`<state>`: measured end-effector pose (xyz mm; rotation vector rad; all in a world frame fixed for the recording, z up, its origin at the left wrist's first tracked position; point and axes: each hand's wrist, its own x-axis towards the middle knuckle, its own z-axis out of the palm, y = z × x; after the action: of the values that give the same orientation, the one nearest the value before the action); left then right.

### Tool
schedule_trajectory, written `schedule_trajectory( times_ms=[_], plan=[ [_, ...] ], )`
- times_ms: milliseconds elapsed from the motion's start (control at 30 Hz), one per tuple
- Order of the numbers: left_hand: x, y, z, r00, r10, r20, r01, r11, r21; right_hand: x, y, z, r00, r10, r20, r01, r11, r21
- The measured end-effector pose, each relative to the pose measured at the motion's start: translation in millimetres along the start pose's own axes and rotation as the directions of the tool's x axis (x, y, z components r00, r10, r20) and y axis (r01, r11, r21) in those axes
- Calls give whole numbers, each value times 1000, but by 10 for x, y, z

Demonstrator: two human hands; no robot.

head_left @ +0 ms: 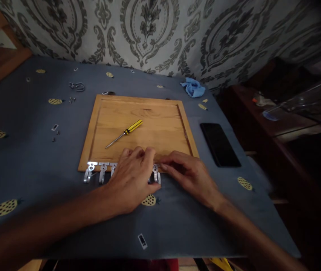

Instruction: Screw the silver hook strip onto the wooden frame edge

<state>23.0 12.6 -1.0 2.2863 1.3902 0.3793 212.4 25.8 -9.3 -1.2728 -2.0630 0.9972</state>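
A metal hook rack (103, 168) with several silver hooks lies along the near edge of a framed wooden board (115, 113). My left hand (133, 175) is curled over the middle of the rack, its thumb by the rightmost hook, and hides some of the hooks. My right hand (191, 173) is beside the rack's right end, thumb and forefinger pinched together at the board's edge. Whatever lies between those fingertips is too small to make out. A screwdriver (129, 129) with a yellow and black handle rests aslant on the board, its tip towards the near left.
Small screws (58, 132) are scattered on the blue patterned cloth (30, 162) to the left. Loose metal hooks (77, 87) lie at the back left. A crumpled blue cloth (193, 88) sits at the back right, and a black phone (219, 145) lies right of the board.
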Motion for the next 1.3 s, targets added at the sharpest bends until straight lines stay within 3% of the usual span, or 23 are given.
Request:
schedule_trajectory(
  times_ms=[100, 267, 933, 1300],
  plan=[
    [-3, 6, 9, 1000, -9, -4, 9, 1000, 18, -109, 40, 64, 988, -149, -35, 140, 972, -191],
    [6, 27, -11, 1000, -23, 1, 23, 1000, 13, -160, 100, 130, 975, -220, -35, 199, 930, -309],
    [8, 16, 1, 1000, -10, -13, 11, 1000, 22, -137, 147, 112, 967, -253, -10, 242, 936, -257],
    [14, -1, 26, 999, -1, -34, 2, 1000, 18, -149, 185, 144, 945, -321, -54, 294, 912, -285]
  ],
)
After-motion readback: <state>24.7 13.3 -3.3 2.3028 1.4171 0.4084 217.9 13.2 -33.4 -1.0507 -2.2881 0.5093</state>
